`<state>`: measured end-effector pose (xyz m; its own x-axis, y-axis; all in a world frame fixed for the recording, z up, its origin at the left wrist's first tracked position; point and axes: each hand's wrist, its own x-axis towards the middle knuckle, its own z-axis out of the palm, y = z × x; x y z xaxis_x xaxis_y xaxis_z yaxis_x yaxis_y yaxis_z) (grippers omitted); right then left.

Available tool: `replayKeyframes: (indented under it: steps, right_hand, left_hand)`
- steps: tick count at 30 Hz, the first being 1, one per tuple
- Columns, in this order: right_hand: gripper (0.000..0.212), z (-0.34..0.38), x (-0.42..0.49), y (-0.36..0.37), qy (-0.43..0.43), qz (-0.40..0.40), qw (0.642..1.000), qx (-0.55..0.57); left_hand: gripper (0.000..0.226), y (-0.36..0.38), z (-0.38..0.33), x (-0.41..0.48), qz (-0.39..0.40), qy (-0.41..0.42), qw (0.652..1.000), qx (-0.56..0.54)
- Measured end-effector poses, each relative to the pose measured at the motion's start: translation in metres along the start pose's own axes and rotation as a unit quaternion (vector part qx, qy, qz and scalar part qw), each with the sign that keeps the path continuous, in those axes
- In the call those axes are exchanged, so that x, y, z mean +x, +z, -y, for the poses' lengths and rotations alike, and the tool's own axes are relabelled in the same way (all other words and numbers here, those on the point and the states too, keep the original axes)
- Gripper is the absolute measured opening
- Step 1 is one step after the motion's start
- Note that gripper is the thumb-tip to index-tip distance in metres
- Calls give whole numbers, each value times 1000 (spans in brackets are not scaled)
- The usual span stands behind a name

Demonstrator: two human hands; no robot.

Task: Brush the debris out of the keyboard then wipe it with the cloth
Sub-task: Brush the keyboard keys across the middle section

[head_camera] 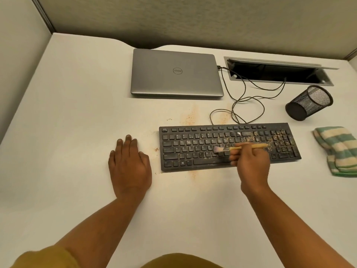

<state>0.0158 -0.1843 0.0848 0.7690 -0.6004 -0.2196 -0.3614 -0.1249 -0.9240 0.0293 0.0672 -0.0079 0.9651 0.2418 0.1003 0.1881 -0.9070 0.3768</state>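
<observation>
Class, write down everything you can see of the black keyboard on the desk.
The keyboard is black, full-size, plastic-looking, with a number pad at its right end. It lies flat on the white desk, nearer than the closed laptop. Its keys look dusty; tan crumbs lie thickest over the right part. A thin dark cable loops away from its back edge. The right hand holds a wooden-handled brush whose bristles touch the middle keys.

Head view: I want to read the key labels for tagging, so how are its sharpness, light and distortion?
Head view: warm, even light, soft shadows only; the brush in the right hand is blurred at its tip; keyboard labels are soft, few readable; the wide lens bends the desk edges.
</observation>
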Motion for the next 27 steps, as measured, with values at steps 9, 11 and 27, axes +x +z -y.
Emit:
replayKeyframes:
  steps: [9, 11, 27]
  right_hand:
    - [37, -2, 3, -1, 1, 42, 999, -6]
    - [36, -3, 2, -1, -6, 112, 993, -29]
    - [36, -15, -7, -6, -85, 88, 990, -75]
  left_hand:
    - [52, -1, -1, 0, 0, -2, 1000, -1]
    - [52, -2, -1, 0, 0, 0, 1000, -3]
    - [69, -5, -2, -1, 17, -1, 1000, 8]
